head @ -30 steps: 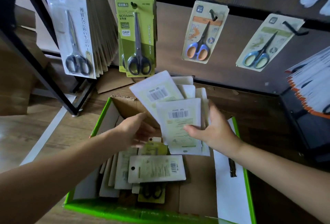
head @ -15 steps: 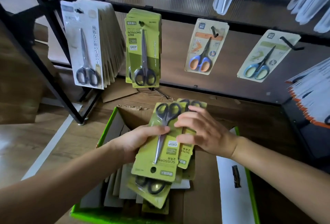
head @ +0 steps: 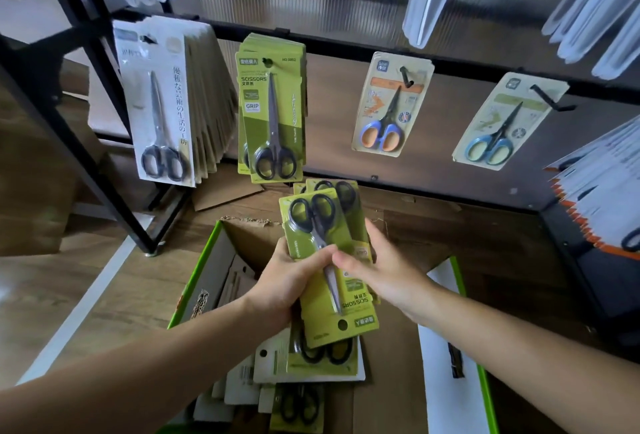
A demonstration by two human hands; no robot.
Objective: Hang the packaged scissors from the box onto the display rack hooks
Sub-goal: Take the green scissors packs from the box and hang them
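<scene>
Here both hands held one bundle of green scissors packs (head: 349,316) above the middle of the box (head: 221,253), nearer its far edge than its near one. The left hand (head: 287,288) was curled round the bundle's left edge with its thumb across the front card, and the right hand (head: 384,274) gripped the right edge, its thumb meeting the left one over the blades. The bundle was upside down to the rack: the black handles pointed up and away, and the hanging hole sat at the end nearest the person. More packs (head: 322,366) lay loose in the box beneath it, some face down. On the display rack (head: 346,45) behind, a batch of the same green packs (head: 272,115) hung just above the raised bundle, apart from it. A thick row of white packs (head: 156,101) hung toward the rack's left end. To the right, a single orange-and-blue pair (head: 388,104) hung on one hook (head: 406,75) and a single blue pair (head: 502,122) on the next hook (head: 550,101)
</scene>
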